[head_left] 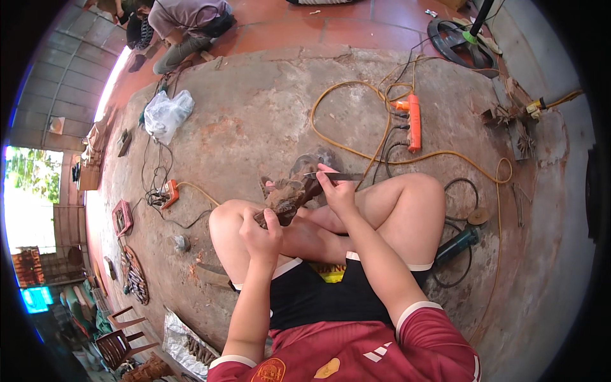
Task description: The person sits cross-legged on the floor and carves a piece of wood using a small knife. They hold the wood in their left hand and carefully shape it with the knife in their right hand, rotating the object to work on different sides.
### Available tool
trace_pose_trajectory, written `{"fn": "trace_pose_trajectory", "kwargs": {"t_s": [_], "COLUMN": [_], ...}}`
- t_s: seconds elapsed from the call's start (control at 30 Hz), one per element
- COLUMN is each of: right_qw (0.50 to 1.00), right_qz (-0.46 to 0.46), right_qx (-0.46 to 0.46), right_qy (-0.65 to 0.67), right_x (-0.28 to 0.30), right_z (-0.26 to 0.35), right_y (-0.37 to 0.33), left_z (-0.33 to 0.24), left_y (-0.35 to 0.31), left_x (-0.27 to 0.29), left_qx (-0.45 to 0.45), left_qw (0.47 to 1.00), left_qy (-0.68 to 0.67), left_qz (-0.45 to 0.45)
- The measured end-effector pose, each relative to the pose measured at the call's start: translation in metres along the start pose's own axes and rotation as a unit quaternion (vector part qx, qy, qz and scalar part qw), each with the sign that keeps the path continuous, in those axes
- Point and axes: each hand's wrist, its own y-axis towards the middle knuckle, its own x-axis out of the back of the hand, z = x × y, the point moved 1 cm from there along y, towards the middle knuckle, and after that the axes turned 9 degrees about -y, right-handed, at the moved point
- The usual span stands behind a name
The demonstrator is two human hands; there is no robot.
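Note:
I sit cross-legged on the floor with a brown, rough carved piece, seemingly wood [284, 196], over my shins. My left hand [262, 233] is closed round its near end. Pinched in my right hand [338, 192] is a narrow dark tool [350, 177], flat like a file or a blade; its kind is not clear. The tool's thin tip points left, close to the carved piece's upper right side. Just beyond the piece, a dark rounded object [326, 156] is partly covered by it and by my right hand.
An orange power strip [414, 123] with a looping yellow cord [316, 121] lies ahead right. Beside my right knee is a teal power tool [459, 245]. To the left are a plastic bag [168, 116], another orange strip [170, 194] and a red tray [122, 218]. People [191, 25] crouch far left.

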Motion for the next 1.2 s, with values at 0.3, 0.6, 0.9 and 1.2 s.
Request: {"fn": "trace_pose_trajectory", "kwargs": {"t_s": [0.3,0.6,0.9,1.2], "right_qw": [0.998,0.999,0.996,0.997], "right_qz": [0.017,0.019,0.024,0.004], "right_qx": [-0.042,-0.032,-0.064,-0.055], "right_qy": [0.039,0.035,0.057,0.044], "right_x": [-0.002,-0.001,-0.003,0.008], "right_z": [0.012,0.010,0.006,0.011], "right_y": [-0.002,0.000,0.001,0.006], "left_z": [-0.003,-0.003,-0.006,-0.003], "left_y": [0.003,0.004,0.002,-0.001], "left_x": [0.002,-0.001,0.002,0.000], "left_qx": [0.010,-0.021,-0.029,0.016], "left_qw": [1.000,1.000,0.999,1.000], "left_qy": [0.007,0.008,0.015,0.023], "left_qz": [0.013,0.001,0.000,-0.002]}}
